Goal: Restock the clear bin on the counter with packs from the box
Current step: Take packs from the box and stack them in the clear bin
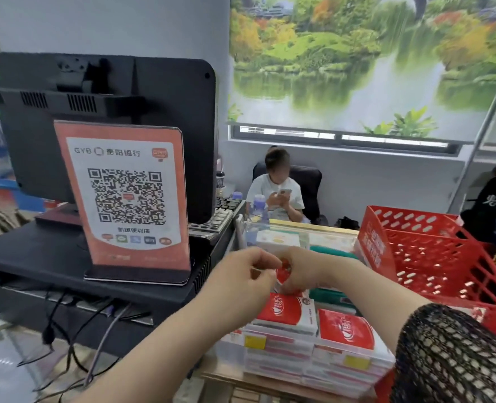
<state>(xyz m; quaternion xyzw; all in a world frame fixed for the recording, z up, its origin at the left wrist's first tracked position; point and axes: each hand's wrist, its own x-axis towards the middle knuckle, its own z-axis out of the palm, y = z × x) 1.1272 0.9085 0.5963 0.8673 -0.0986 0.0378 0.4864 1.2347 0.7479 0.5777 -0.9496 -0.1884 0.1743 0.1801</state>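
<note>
Over the clear bin (229, 350), left hand (241, 274) and right hand (305, 269) pinch one red pack (283, 274) between them — stacked packs (284, 311) lie just below.

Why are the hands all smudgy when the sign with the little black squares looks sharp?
In the head view, the left hand and right hand smear at the red pack, likely motion blur; the QR sign stands crisp; the wide lens tilts the pole at the right edge; light is soft, without hard shadows.

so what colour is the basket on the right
Red, its walls pierced with rows of small slots. The basket shows best in the head view.
</note>
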